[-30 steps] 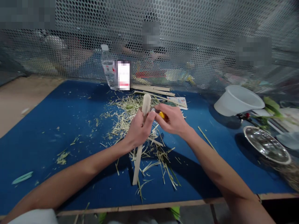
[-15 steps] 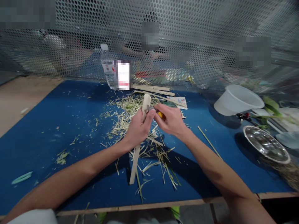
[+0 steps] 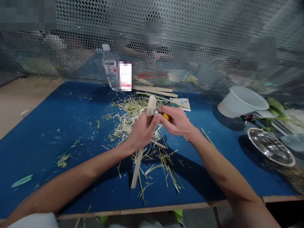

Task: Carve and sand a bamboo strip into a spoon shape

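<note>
My left hand (image 3: 142,130) is closed around a pale bamboo strip (image 3: 151,103). Its wide rounded end sticks up above my fingers, and a narrower length runs out below my wrist toward me. In my right hand (image 3: 178,122) is a small knife with a yellow handle (image 3: 167,117). The metal blade lies against the bamboo just below its rounded end, and my left thumb presses near the blade. My fingers hide most of the knife. Thin bamboo shavings (image 3: 128,114) lie heaped behind and under both hands.
A water bottle (image 3: 109,69) and a lit phone (image 3: 125,76) stand against the perforated metal screen. Bamboo strips (image 3: 156,90) and a white packet (image 3: 181,103) lie behind my hands. To the right are a white plastic tub (image 3: 234,104) and a steel bowl (image 3: 270,147).
Both hands have shifted slightly to the right with the bamboo strip and the knife. The strip's rounded end leans a little more to the right.
</note>
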Action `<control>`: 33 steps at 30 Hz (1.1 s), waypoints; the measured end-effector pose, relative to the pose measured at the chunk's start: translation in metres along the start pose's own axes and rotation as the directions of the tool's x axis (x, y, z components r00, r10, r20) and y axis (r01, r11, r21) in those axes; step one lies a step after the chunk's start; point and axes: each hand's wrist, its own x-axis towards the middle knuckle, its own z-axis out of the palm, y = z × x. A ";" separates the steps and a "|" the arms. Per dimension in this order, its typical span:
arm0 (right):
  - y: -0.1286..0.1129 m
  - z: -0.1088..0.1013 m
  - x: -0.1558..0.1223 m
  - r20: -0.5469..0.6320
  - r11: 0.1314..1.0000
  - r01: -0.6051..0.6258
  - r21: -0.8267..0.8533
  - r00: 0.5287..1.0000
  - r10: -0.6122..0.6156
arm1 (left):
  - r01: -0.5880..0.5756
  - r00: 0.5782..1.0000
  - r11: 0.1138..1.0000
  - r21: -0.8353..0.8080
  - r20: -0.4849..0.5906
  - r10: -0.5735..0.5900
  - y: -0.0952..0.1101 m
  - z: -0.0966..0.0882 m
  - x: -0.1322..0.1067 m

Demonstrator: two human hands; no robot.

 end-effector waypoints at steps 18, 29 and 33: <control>-0.020 0.027 -0.003 -0.269 0.987 -0.107 -0.119 0.960 0.072 | -0.002 0.998 0.990 -0.141 -0.058 -0.006 -0.001 0.002 0.001; -0.005 -0.001 -0.001 -0.091 0.991 0.026 -0.132 0.995 -0.038 | 0.009 0.999 0.997 -0.077 0.052 -0.005 0.006 -0.002 0.002; -0.014 0.013 -0.002 -0.203 0.989 -0.050 -0.140 0.979 0.021 | 0.010 1.000 0.996 -0.089 -0.025 -0.012 0.004 0.000 0.002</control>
